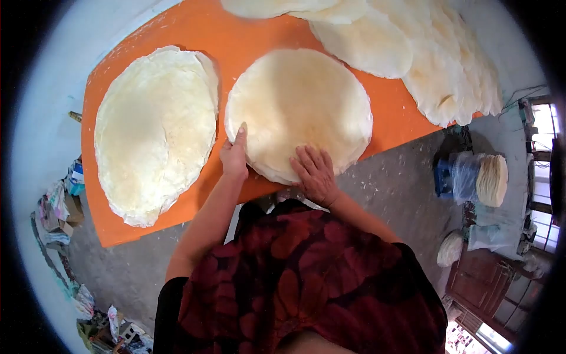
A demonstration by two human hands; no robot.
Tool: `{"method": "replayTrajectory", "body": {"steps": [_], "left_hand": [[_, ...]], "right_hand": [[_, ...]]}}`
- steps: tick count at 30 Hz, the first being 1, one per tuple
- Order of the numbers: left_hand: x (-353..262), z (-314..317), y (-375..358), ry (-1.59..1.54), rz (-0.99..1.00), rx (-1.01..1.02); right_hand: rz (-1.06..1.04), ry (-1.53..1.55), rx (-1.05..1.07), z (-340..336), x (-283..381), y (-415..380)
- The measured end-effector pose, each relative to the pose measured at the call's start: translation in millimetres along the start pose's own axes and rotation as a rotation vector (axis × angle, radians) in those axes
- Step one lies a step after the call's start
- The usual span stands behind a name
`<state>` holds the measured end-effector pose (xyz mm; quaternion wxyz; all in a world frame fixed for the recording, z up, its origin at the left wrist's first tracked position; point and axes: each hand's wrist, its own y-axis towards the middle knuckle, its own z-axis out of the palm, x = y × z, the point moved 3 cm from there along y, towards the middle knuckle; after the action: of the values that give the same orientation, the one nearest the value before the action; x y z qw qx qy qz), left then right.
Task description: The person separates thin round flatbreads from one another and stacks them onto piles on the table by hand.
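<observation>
A stack of large, thin round flatbreads (pixel 300 106) lies in front of me on the orange tabletop (pixel 247 35). My left hand (pixel 234 158) grips its left near edge, thumb on top and the other fingers curled at the side, partly hidden. Spread over the near edge, my right hand (pixel 315 176) rests flat on the top sheet with its fingers apart. To the left is a second pile of flatbreads (pixel 156 130), longer in outline, with ragged, layered edges. Neither hand touches that pile.
More overlapping flatbreads (pixel 365 44) cover the table's far right side. Beyond its right edge, a further flatbread stack (pixel 492 180) stands beside clear plastic and a blue stool (pixel 442 178). Boxes and bags (pixel 68 206) sit along the left wall. A brown door (pixel 480 277) is at lower right.
</observation>
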<state>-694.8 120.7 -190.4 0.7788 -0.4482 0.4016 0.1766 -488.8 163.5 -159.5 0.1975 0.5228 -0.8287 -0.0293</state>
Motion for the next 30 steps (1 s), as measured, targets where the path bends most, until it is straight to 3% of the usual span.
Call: {"method": "replayTrajectory", "body": {"steps": [3, 6, 12, 18, 23, 25, 26, 29, 30], "left_hand": [[-4, 2, -5, 0.015, 0.015, -0.013], [-8, 5, -10, -0.004, 0.011, -0.047], [-2, 3, -6, 0.025, 0.04, -0.047], [4, 0, -3, -0.015, 0.081, 0.057], [-6, -13, -16, 0.111, -0.017, 0.13], [-22, -26, -43, 0.253, -0.143, 0.105], [-24, -41, -48, 0.28, -0.05, 0.17], [-48, -105, -75, 0.19, -0.09, 0.233], [-56, -135, -82, 0.129, -0.053, 0.097]], "right_hand": [[0.042, -0.014, 0.033, -3, 2, 7], [-0.091, -0.078, -0.026, 1, 2, 5], [-0.15, -0.091, -0.096, 5, 17, 6], [-0.084, -0.048, -0.09, 4, 16, -2], [-0.041, -0.037, -0.019, 8, 19, -6], [-0.019, -0.033, 0.028, 0, 24, 0], [-0.001, -0.022, 0.036, -4, 27, 7], [0.003, 0.04, 0.02, -8, 47, 36], [-0.036, 0.077, -0.015, -5, 56, 52]]}}
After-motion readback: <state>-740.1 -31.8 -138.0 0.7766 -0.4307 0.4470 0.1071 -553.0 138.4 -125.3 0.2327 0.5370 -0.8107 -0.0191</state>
